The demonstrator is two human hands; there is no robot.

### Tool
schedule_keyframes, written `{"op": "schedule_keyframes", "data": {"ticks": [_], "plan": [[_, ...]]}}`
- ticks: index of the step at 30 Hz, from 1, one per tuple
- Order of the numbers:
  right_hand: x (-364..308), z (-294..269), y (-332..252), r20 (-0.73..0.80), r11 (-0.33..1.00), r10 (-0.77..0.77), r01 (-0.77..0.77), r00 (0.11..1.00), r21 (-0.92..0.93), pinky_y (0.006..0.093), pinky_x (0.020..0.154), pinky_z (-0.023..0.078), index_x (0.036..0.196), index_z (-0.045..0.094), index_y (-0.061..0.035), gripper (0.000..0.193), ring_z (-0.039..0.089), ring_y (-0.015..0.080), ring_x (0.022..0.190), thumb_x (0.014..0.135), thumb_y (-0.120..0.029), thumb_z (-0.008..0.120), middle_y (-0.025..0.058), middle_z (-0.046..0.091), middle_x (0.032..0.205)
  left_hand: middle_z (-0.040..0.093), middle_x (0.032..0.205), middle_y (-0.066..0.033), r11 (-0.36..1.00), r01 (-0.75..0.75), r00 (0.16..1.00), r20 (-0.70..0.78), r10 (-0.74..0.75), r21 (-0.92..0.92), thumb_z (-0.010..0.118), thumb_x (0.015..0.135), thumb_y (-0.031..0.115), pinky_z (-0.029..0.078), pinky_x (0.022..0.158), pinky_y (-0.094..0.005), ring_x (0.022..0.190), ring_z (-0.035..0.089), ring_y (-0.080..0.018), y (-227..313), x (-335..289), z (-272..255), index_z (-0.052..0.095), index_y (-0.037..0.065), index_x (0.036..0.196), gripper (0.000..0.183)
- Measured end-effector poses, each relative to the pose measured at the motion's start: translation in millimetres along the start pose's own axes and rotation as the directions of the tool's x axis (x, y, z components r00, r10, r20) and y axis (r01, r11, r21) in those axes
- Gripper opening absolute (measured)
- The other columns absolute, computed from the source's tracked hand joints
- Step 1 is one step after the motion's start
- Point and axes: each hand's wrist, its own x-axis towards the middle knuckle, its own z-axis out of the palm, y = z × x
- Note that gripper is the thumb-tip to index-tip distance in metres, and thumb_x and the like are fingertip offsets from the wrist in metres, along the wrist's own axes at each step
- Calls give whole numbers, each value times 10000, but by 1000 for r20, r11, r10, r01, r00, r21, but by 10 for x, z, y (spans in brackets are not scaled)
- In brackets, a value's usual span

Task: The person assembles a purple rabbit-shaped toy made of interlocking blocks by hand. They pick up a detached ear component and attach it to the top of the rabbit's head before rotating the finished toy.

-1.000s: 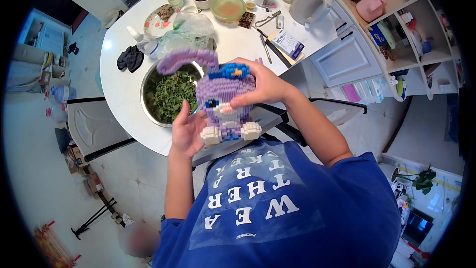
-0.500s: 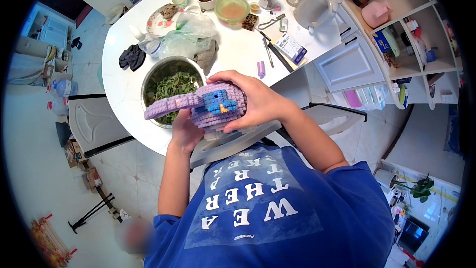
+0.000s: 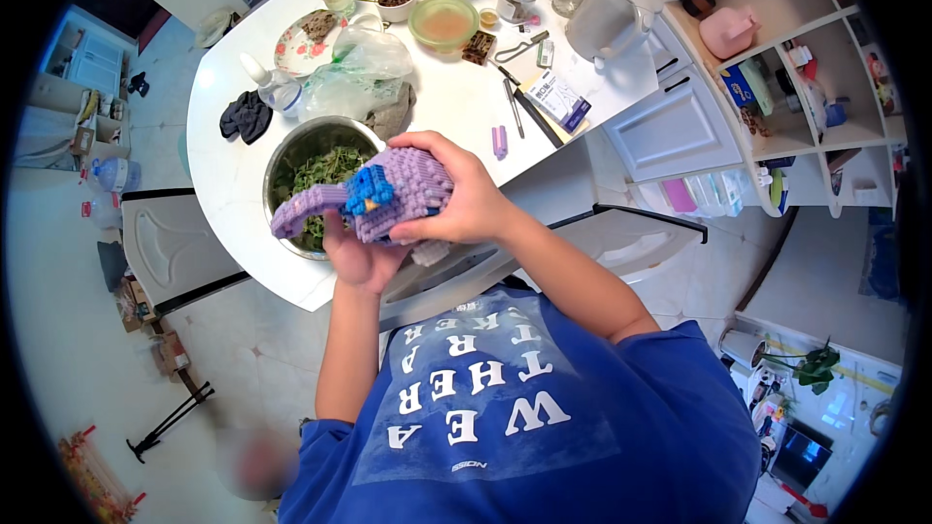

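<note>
Between my two hands is a purple figure [image 3: 417, 180] built of small blocks, with a blue patch on its side and a long curved part reaching left, like a trunk. My right hand [image 3: 471, 199] wraps round its right end, thumb along the near side. From below, my left hand [image 3: 364, 260] holds it near where the curved part joins the body; some of its fingers are hidden. Just behind the figure, a metal bowl [image 3: 275, 170] of green leaves [image 3: 325, 170] stands on the white table [image 3: 447, 102]. The curved part overlaps the bowl in view.
Beyond the bowl lie a clear plastic bag [image 3: 364, 73], a dark cloth [image 3: 246, 118] and a squeeze bottle [image 3: 277, 87]. A small purple block piece [image 3: 499, 142], a pen [image 3: 514, 107] and a kettle [image 3: 612, 19] are to the right. A chair [image 3: 184, 243] stands at left.
The figure has been turned a little, so its curved part now bends downward at the left tip. Both hands keep hold of it. The whole view has shifted slightly.
</note>
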Motion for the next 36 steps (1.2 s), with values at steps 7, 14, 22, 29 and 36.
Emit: {"op": "schedule_keyframes", "data": {"ticks": [7,14,22,29,36], "plan": [[150,51,302,18,999,16,-17,1000,34,314,955,453,1278,490,-5,825,577,166,1064,598,-212,910,97,585,1170,452,1414,-86,993,-63,997,-40,59,-95,456,849,700,363,1075,-489,1293,446,-298,-45,148,-144,379,153,1429,800],[191,110,328,-4,955,130,-124,992,268,309,963,449,1304,451,5,823,567,160,1070,641,-195,894,98,575,1164,563,1282,-97,968,-8,992,-127,-25,-250,446,946,512,446,1021,-449,1172,556,-269,-291,294,-323,475,100,1320,557],[129,259,348,-40,899,169,-137,985,416,306,963,449,1305,437,17,799,559,166,1082,668,-177,878,105,562,1174,580,1239,-106,933,15,996,-78,-46,-361,439,945,500,472,993,-447,1117,587,-265,-315,256,-409,483,91,1306,547],[160,275,231,-15,564,397,-231,918,792,314,921,483,1282,461,11,603,598,169,1032,815,-226,760,99,610,1121,430,1414,-231,862,78,993,-35,-110,-502,368,963,487,325,1086,-578,1292,434,-412,-247,49,-350,373,26,1421,650],[226,30,-43,93,388,527,-336,845,858,419,1011,428,1328,473,-62,585,565,246,1156,963,-519,456,93,584,1253,530,1284,-282,896,148,986,133,-100,-418,372,895,684,381,1021,-585,1167,518,-482,-57,-117,-44,404,-12,1387,853]]}}
